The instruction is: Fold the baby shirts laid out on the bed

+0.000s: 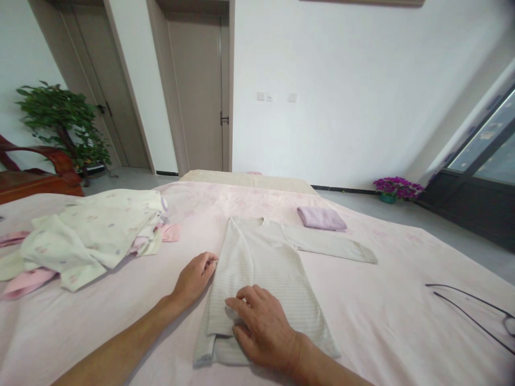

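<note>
A pale grey, finely striped long-sleeved shirt (pixel 277 279) lies on the pink bed sheet with its collar away from me. One sleeve stretches out to the right; the left side is folded inward, its sleeve running down over the front toward the hem. My left hand (pixel 197 277) is at the shirt's left edge, its fingers curled closed on the fabric there. Over the lower front of the shirt is my right hand (pixel 265 324), its fingers bent and loosely apart, with a gap between thumb and forefinger. Its palm side is hidden from view.
A pile of cream and pink clothes (pixel 92 230) lies on the left of the pink sheet (pixel 386 311). A folded purple cloth (pixel 322 218) rests beyond the right sleeve. Black-framed glasses (pixel 475 303) are at the right. Behind are a wooden chair (pixel 44 166) and purple flowers (pixel 397 187).
</note>
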Tool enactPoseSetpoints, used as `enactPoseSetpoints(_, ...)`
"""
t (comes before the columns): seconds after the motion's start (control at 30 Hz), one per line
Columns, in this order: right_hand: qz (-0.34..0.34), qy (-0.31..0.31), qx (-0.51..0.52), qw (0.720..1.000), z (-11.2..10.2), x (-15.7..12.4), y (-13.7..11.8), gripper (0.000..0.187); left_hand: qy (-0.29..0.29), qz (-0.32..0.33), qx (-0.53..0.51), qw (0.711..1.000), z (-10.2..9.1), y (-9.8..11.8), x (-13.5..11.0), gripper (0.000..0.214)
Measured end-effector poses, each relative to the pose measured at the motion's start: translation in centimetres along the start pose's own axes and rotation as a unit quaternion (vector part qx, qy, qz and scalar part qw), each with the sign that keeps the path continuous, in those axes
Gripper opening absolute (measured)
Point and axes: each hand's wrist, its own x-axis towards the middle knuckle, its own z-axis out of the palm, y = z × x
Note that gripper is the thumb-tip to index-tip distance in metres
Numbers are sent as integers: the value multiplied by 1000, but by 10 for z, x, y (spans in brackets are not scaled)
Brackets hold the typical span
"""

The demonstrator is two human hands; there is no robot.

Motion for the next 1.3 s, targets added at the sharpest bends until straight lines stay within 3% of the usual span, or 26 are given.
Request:
enactPoseSetpoints(0.13,8,-55,-8,998,0,1,-6,38,7,18,20,1000,1,1,0,17)
enactPoseSetpoints(0.27,0,-47,-19,999,6,4,-2,30,18,42,32,998,2,1,-1,17)
enactPoseSetpoints(0.5,66,140,103,983,-1,10,14,28,33,59,62,996,-4,17,-7,17)
enactPoseSetpoints(0.6,52,173,144,973,-2,8,14,29,32,73,92,993,-5,26,-9,15)
enactPoseSetpoints(0.83,82,223,184,954,-3,10,17,19,-33,72,175,981,4,37,-15,14)
enactPoseSetpoints(1.03,62,205,191,958,-6,11,18,18,-94,62,274,955,7,51,-12,24)
enactPoseSetpoints(1.3,45,197,216,955,-3,10,20,23,-146,38,269,951,-2,69,-4,25)
